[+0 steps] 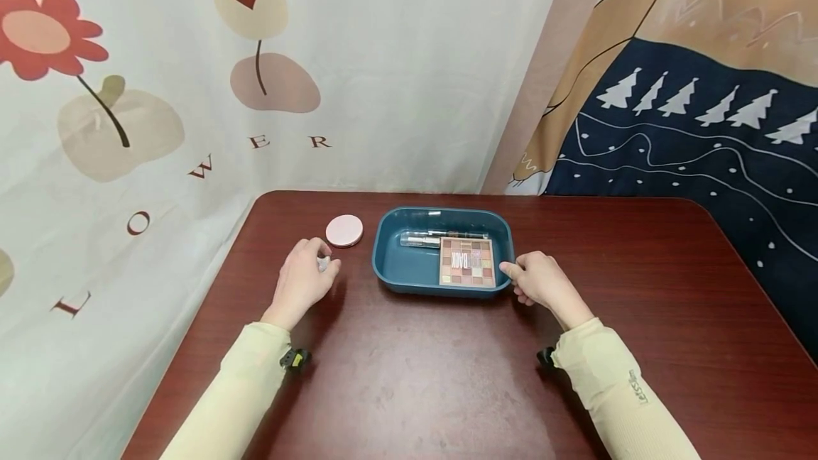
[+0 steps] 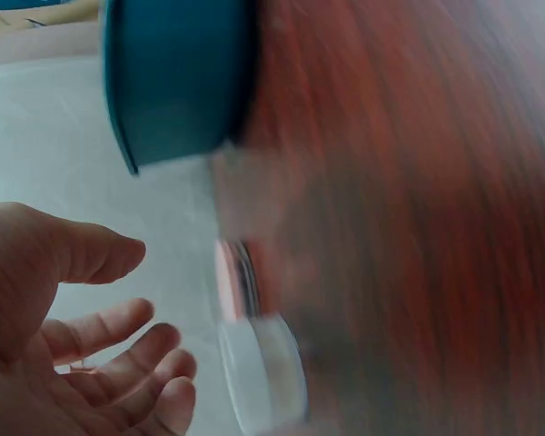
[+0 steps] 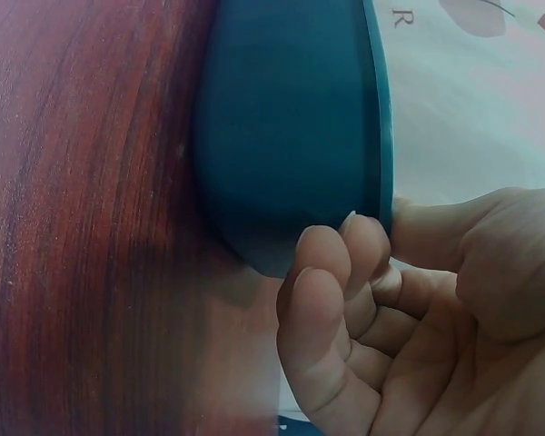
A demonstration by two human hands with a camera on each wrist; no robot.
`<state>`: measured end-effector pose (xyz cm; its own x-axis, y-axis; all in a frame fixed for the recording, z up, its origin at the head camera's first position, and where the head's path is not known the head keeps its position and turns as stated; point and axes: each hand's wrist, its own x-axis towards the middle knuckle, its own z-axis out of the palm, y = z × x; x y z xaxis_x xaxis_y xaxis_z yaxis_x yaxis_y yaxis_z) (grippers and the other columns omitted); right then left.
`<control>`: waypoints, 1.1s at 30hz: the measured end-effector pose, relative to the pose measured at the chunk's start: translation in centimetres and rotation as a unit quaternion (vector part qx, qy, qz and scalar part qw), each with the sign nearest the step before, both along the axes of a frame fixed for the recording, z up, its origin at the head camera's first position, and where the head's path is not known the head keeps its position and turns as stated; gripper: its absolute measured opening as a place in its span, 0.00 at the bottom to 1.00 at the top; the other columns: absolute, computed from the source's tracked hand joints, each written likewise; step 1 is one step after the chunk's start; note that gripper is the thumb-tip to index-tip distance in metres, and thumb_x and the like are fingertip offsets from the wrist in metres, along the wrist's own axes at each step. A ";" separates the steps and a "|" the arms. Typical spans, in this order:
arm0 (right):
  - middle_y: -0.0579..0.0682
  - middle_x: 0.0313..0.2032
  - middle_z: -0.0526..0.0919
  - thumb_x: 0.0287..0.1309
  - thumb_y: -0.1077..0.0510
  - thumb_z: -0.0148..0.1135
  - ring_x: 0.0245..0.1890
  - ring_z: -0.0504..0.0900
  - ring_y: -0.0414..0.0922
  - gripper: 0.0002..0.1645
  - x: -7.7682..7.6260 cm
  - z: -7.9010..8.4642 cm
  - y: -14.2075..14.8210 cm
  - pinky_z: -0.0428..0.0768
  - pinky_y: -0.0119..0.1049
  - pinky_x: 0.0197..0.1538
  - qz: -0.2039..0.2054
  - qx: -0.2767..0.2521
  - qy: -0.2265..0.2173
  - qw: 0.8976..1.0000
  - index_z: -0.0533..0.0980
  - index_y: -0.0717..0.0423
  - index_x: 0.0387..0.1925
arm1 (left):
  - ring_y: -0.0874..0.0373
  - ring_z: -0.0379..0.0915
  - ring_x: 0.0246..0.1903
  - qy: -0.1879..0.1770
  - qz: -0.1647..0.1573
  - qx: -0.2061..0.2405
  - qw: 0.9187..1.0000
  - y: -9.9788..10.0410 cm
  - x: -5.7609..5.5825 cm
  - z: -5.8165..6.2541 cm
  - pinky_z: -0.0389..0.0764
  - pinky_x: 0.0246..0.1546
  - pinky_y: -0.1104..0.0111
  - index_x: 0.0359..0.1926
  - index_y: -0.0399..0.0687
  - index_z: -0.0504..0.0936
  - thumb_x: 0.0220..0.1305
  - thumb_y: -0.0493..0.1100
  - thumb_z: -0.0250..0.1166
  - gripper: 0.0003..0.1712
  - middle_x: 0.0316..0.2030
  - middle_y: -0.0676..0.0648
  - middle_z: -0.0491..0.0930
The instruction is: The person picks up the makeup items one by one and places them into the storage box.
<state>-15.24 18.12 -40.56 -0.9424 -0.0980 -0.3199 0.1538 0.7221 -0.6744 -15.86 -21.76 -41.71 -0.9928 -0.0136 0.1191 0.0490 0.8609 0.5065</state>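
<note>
My left hand (image 1: 303, 280) hovers by a small round white jar (image 2: 265, 377), its thumb and fingers spread apart with nothing between them. The head view shows only a bit of the jar behind the fingers. Just past it lies a round pink compact (image 1: 344, 231). At the right end of a teal tray (image 1: 409, 272), my right hand (image 1: 546, 281) pinches the rim, thumb inside and curled fingers outside. Inside the tray are an eyeshadow palette (image 1: 467, 263) and, along the back, slim clear tubes (image 1: 420, 241).
A dark red wooden table (image 1: 396, 375) carries everything. A pale curtain (image 1: 396, 77) with flower prints hangs behind it, and a navy cloth with white trees (image 1: 677, 133) hangs on the right.
</note>
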 end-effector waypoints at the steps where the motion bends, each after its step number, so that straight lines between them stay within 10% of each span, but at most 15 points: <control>1: 0.52 0.20 0.77 0.77 0.52 0.56 0.19 0.79 0.43 0.23 0.0 0.0 -0.1 0.82 0.36 0.28 0.001 0.000 -0.001 1.000 0.77 0.65 0.28 | 0.40 0.74 0.45 0.005 0.002 -0.004 1.000 -0.4 0.0 -0.1 0.76 0.46 0.47 0.46 0.35 0.80 0.64 0.41 0.67 0.14 0.44 0.35 0.77; 33: 0.55 0.24 0.80 0.77 0.51 0.57 0.21 0.81 0.43 0.23 -0.1 0.1 -0.1 0.85 0.37 0.30 -0.013 0.001 -0.021 1.000 0.78 0.66 0.30 | 0.31 0.68 0.55 -0.019 0.004 -0.035 0.999 -2.9 -0.9 -1.6 0.72 0.54 0.41 0.59 0.28 0.74 0.61 0.42 0.71 0.30 0.55 0.26 0.72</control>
